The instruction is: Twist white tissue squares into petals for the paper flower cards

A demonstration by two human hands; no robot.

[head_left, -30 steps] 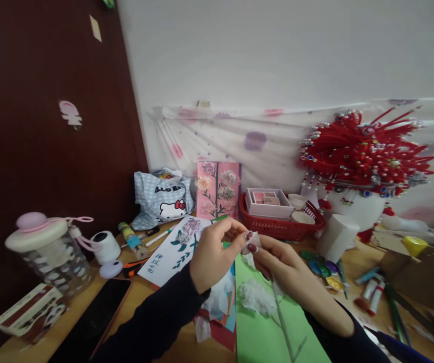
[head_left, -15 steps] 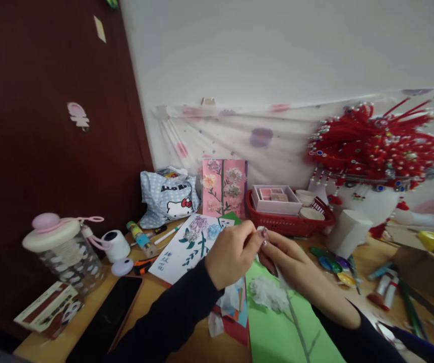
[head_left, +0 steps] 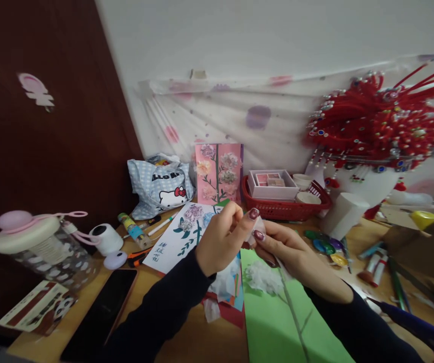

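Note:
My left hand and my right hand meet above the desk, both pinching a small piece of white tissue paper between thumbs and fingers. Part of the tissue trails below my right fingers. Under my right hand lies a green sheet with a painted grey stem and a white tissue flower on it. Behind my left hand rests a white sheet with purple and blue flowers, dark green leaves and handwriting, partly covered by my hand.
A pink flower picture stands at the wall beside a checked bag. A red basket holds a box and cups. Left are a phone and jar; right, a white cup, paints and a red headdress.
The head view has shifted, so most things sit a little further left and higher. My thumbs have turned, and more of the white tissue shows between my hands.

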